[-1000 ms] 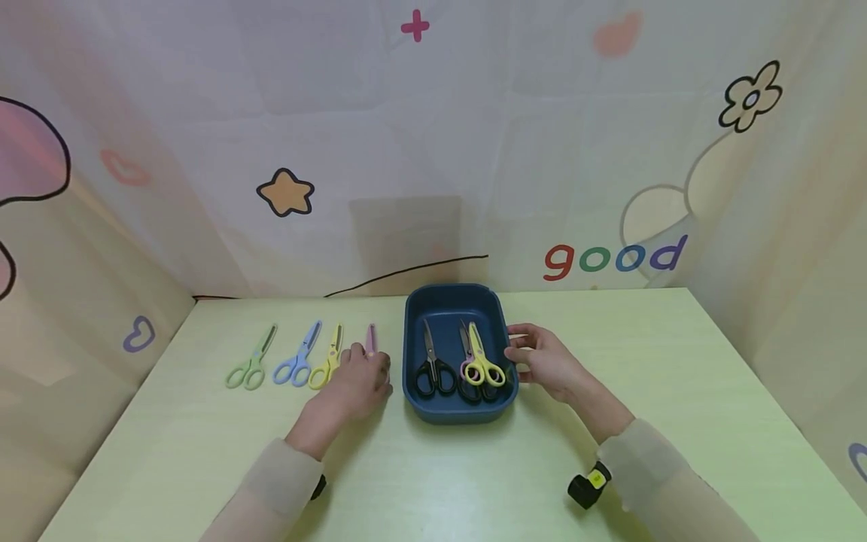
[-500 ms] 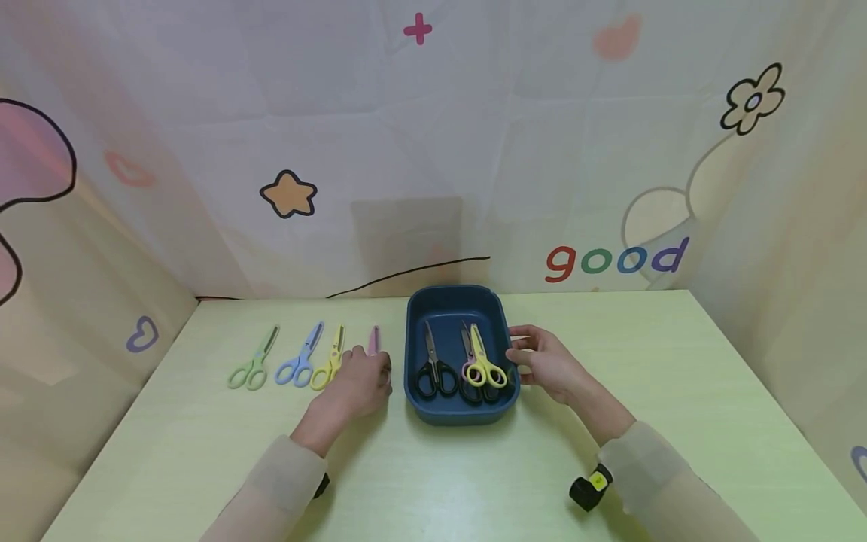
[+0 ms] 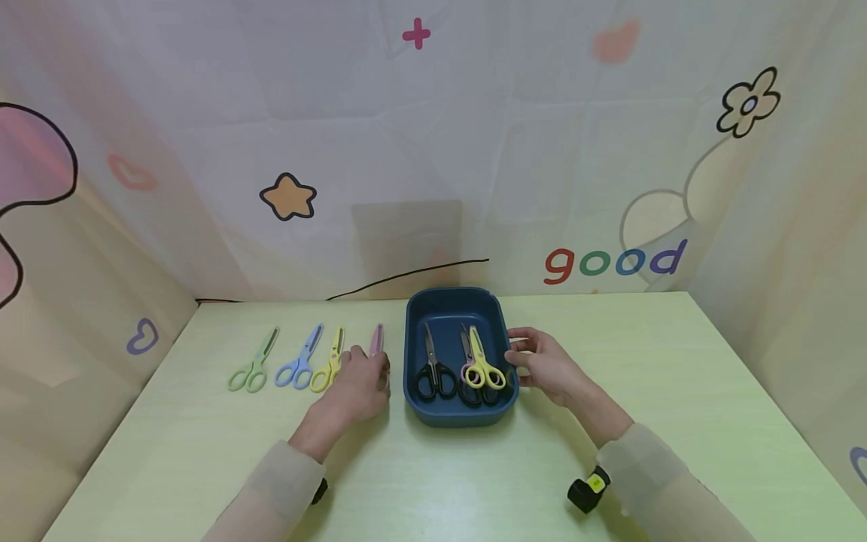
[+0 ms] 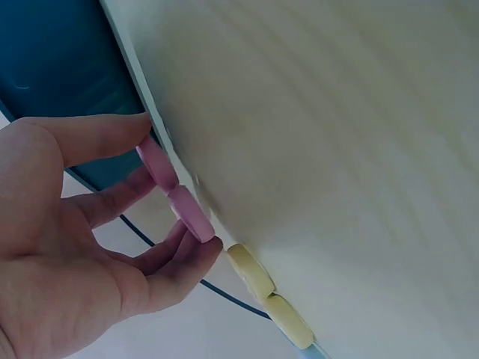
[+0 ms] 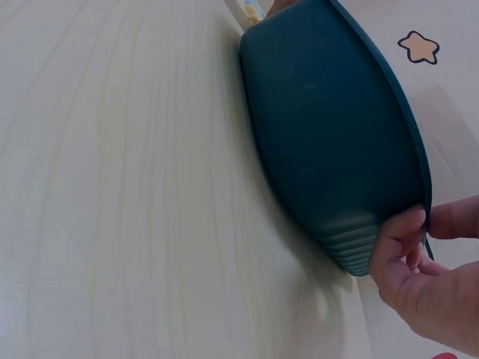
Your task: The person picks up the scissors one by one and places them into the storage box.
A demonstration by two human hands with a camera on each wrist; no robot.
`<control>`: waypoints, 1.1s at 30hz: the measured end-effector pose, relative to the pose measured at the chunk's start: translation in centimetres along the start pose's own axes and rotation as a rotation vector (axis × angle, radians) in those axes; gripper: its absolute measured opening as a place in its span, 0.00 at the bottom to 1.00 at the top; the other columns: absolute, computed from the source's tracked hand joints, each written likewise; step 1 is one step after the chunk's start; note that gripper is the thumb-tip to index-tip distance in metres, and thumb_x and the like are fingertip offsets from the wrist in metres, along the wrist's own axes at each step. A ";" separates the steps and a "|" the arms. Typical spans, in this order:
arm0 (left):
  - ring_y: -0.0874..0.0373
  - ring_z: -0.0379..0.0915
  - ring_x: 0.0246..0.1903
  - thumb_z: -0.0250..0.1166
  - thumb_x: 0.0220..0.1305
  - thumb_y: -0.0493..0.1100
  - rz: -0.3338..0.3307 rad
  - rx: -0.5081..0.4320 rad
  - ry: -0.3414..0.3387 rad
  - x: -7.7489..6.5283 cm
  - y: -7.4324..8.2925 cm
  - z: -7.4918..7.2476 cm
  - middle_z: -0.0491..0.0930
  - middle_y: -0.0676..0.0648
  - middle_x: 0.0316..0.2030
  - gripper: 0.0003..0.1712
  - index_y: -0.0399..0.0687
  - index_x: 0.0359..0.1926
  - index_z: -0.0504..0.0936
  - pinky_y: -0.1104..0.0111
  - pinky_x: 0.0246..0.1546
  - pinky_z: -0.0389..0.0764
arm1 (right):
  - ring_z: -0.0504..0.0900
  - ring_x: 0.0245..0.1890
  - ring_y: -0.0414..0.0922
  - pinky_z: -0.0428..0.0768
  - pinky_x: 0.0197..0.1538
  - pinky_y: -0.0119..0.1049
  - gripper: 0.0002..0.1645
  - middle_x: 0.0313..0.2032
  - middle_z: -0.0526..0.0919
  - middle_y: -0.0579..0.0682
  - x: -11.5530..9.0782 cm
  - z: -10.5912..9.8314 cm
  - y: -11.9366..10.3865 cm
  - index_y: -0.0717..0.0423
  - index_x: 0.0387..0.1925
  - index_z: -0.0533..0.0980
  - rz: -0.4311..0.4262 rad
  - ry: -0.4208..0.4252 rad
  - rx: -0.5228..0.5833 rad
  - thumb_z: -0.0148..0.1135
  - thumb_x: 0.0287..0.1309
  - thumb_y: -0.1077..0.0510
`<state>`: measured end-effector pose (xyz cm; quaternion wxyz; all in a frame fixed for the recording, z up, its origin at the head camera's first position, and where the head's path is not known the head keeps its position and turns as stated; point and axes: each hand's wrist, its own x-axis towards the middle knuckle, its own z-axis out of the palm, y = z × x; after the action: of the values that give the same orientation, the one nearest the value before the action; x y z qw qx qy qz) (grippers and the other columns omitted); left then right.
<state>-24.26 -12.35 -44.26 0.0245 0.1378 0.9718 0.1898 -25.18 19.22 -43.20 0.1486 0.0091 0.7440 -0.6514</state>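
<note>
On the far left of the pale worktop (image 3: 420,482) lie the green scissors (image 3: 260,360). Next come the blue scissors (image 3: 305,357), then the yellow scissors (image 3: 335,360), partly hidden by the left hand (image 3: 360,384). All three point away from the person, with their tips leaning a bit to the right.

The left hand's grip is narrow and has the pink scissors (image 3: 377,340) in it — thumb at one end of the two pink loops, fingers at the other. The loops are nearest the person and the tip points away, leaning just a little right. I cannot tell if they are lifted up at all.

The dark blue tub (image 3: 460,419) is just to the right of the pink scissors, near but not touching. The scissors run almost the same way as the tub's long side, so it looks like a short trip over the near wall, and the left hand is the closer one. Inside, black scissors (image 3: 433,366) lie on the left; a yellow pair (image 3: 479,355) lies over other scissors on the right.

The right hand (image 3: 550,365) holds the tub's right side, its grip narrow — thumb at the rim, fingers against the outer wall.
</note>
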 end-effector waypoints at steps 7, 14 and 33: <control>0.40 0.63 0.47 0.68 0.61 0.38 -0.050 -0.046 0.047 0.1 -0.1 -0.4 0.67 0.35 0.44 0.15 0.42 0.48 0.79 0.50 0.47 0.73 | 0.74 0.45 0.52 0.80 0.39 0.36 0.28 0.52 0.69 0.61 -0.1 0.1 0.0 0.67 0.72 0.60 0.000 0.000 0.003 0.52 0.75 0.67; 0.36 0.60 0.49 0.71 0.56 0.39 -0.052 -0.095 0.151 0.2 0.0 -1.0 0.65 0.34 0.45 0.18 0.42 0.46 0.77 0.47 0.47 0.70 | 0.74 0.44 0.52 0.80 0.39 0.36 0.29 0.53 0.69 0.61 -0.1 0.0 -0.1 0.68 0.72 0.59 -0.003 -0.002 -0.002 0.52 0.75 0.66; 0.40 0.62 0.47 0.68 0.55 0.41 0.007 -0.150 0.272 0.4 3.1 -2.6 0.68 0.37 0.43 0.14 0.45 0.44 0.80 0.51 0.45 0.69 | 0.74 0.45 0.54 0.80 0.38 0.36 0.28 0.52 0.69 0.60 -0.1 0.1 -0.1 0.67 0.71 0.60 -0.002 0.003 -0.007 0.51 0.75 0.67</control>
<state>-24.13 -10.41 -40.69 -0.0976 0.1118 0.9489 0.2786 -25.10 19.08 -43.07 0.1471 0.0088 0.7464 -0.6490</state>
